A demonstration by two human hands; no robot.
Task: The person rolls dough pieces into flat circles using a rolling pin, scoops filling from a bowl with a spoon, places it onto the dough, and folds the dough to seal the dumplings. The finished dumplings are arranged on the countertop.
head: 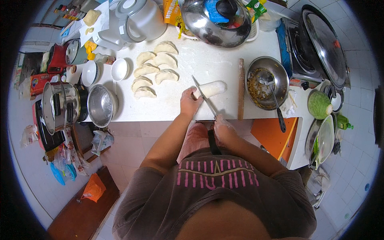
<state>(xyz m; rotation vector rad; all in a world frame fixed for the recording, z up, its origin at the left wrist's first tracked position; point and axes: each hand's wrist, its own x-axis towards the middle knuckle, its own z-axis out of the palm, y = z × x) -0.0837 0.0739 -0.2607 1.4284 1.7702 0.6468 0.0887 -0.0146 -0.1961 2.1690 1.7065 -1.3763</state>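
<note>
A floured log of dough (213, 88) lies on the white countertop (168, 108). My left hand (191, 102) grips its left end, thumb and fingers on either side. In my right hand (223, 127) is the handle of a knife (207, 100), just over the counter's front edge. The blade rests across the dough near my left fingers; whether it has cut in, I cannot tell. Several folded dumplings (166, 61) lie to the left. Right of the dough is a wooden rolling pin (241, 90), and beyond it a steel bowl (283, 72) with filling (256, 87) and a spoon (277, 108).
At the left stand an empty metal bowl (102, 105), small white bowls (120, 69) and a glass-lidded pot (54, 105). A grey pitcher (144, 18) and a large steel lid (195, 24) line the back. A gas stove (300, 60) and a green gourd (319, 105) are at the right.
</note>
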